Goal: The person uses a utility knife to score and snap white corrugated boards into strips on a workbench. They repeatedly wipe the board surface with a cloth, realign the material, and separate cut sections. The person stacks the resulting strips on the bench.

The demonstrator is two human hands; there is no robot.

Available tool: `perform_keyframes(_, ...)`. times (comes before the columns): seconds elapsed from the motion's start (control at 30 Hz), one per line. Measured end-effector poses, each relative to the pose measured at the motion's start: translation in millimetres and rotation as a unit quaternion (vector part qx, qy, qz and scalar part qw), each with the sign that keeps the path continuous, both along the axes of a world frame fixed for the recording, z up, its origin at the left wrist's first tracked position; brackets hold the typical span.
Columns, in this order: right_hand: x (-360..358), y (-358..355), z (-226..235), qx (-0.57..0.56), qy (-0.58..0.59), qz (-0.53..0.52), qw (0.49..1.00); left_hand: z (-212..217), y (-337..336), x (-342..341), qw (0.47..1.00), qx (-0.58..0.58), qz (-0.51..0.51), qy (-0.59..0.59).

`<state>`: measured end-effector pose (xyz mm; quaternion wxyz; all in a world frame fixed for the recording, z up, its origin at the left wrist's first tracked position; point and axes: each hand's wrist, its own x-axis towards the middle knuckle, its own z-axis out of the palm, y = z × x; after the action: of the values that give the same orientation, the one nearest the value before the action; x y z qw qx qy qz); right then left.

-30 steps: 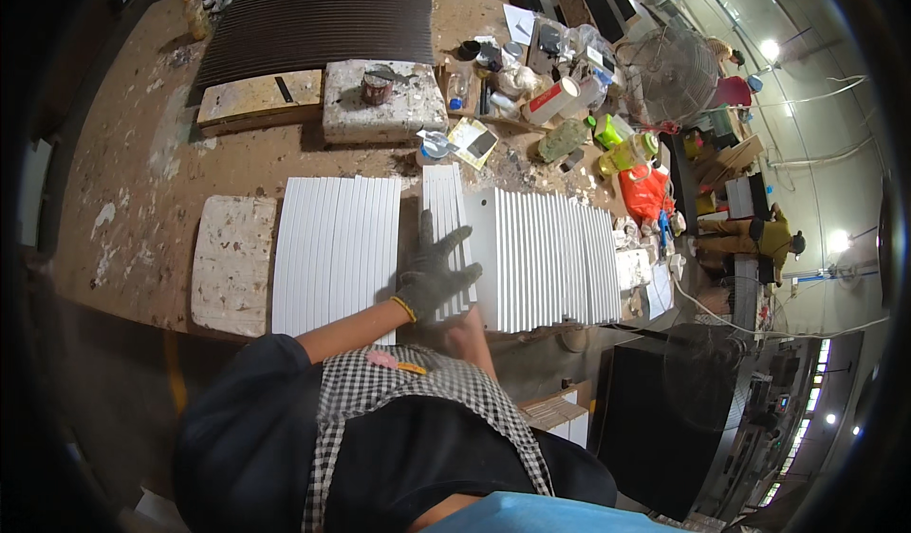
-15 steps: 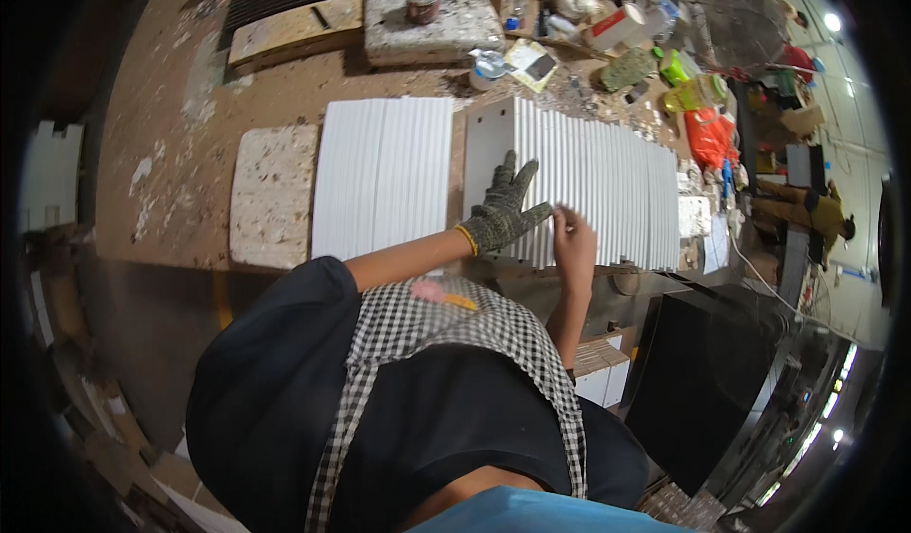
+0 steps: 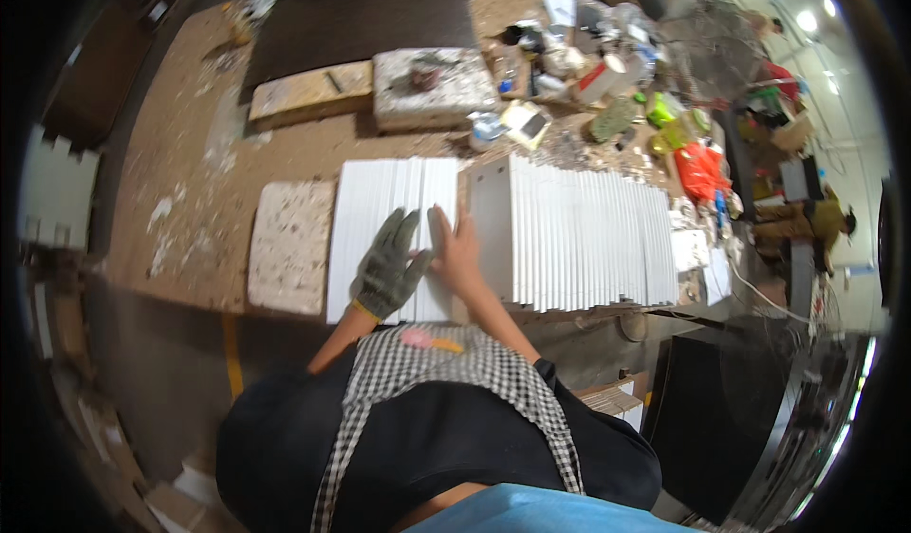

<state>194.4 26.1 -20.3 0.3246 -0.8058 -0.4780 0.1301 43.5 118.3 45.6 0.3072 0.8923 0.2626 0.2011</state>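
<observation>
My left hand (image 3: 387, 265), in a grey-green knit glove with a yellow cuff, lies on a flat row of white panels (image 3: 365, 191), its fingers stretched out. Bare, my right hand (image 3: 456, 250) rests at the right edge of the same row, fingers extended. A narrow gap shows between two panels under my hands. To the right leans a second row of white panels (image 3: 588, 239), standing on edge and fanned out, with small holes in its leftmost face. Neither hand touches that row.
A speckled white foam block (image 3: 292, 246) lies left of the panels. Beyond are another foam block (image 3: 435, 106) and a yellowish block (image 3: 311, 96). Cups, bottles and a red bag (image 3: 700, 170) clutter the far right. A person (image 3: 807, 222) is in the right background.
Both hands have moved left from the fanned row to the flat row. Some flat-row panels now stand apart at the right. The view has shifted, so the table sits lower.
</observation>
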Motion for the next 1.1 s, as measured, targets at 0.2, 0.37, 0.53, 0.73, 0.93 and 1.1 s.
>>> perform_keyframes(0.2,15.6,-26.2,19.3,-0.086,0.085,-0.049,0.991,-1.5,0.2,7.2,0.997,0.074,-0.014,-0.016)
perform_keyframes(0.37,15.8,-34.7,20.2,-0.109,0.063,-0.112,0.986,-2.0,0.4,9.4,0.996,0.077,-0.036,-0.016)
perform_keyframes(0.53,31.6,-46.7,26.2,0.001,0.114,-0.136,0.984,-0.4,7.6,10.3,0.996,0.066,-0.038,-0.05)
perform_keyframes(0.73,41.5,-64.5,60.8,0.163,0.493,-0.178,0.836,28.9,21.3,11.7,0.983,-0.137,-0.042,-0.114)
perform_keyframes(0.93,52.2,-57.2,56.3,0.209,0.524,-0.191,0.803,31.7,24.1,27.7,0.968,-0.198,-0.112,-0.109)
perform_keyframes(1.1,39.0,-49.7,45.9,0.314,0.728,-0.042,0.608,31.6,16.9,33.2,0.954,-0.29,-0.073,0.025)
